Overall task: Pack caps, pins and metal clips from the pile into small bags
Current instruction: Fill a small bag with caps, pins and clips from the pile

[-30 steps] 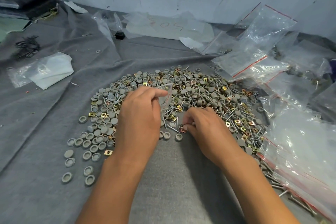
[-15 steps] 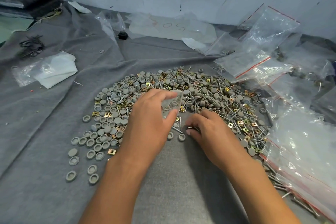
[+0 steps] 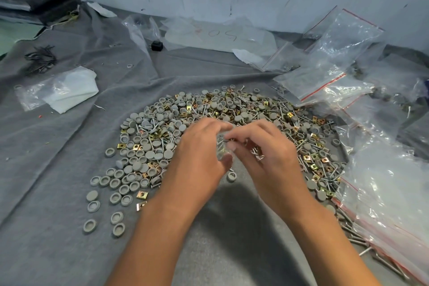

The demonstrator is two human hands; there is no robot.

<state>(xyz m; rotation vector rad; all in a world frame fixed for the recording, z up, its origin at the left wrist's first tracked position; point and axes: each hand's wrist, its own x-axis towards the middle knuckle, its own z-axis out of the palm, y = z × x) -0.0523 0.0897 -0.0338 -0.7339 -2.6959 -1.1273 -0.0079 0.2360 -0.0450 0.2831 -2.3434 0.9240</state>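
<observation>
Left hand (image 3: 199,153) pinches a small clear bag (image 3: 223,149) between thumb and curled fingers, mouth turned toward the other hand, probably so it stays open for filling. Right hand (image 3: 262,153) has fingertips closed on small parts right at the bag mouth: a brass-coloured metal clip (image 3: 231,139) shows there, and pins (image 3: 258,155) stick out under its fingers. Exact count in the grip, cannot tell. Both hands meet just above the near edge of the pile (image 3: 222,123), so the reach for the next piece is short.

The pile is mixed: grey caps (image 3: 148,146), pins, metal clips, all on grey cloth (image 3: 58,169). Loose caps trail off the pile's left side toward the person. Right of the pile lies a heap of clear bags (image 3: 383,188) with red strips, some holding parts, likely finished ones. Far left of the pile, a folded white sheet in plastic (image 3: 67,90). Behind the pile, a large clear sheet (image 3: 216,35) against the wall.

Judgement: mid-fill, one bag, not sealed yet.
</observation>
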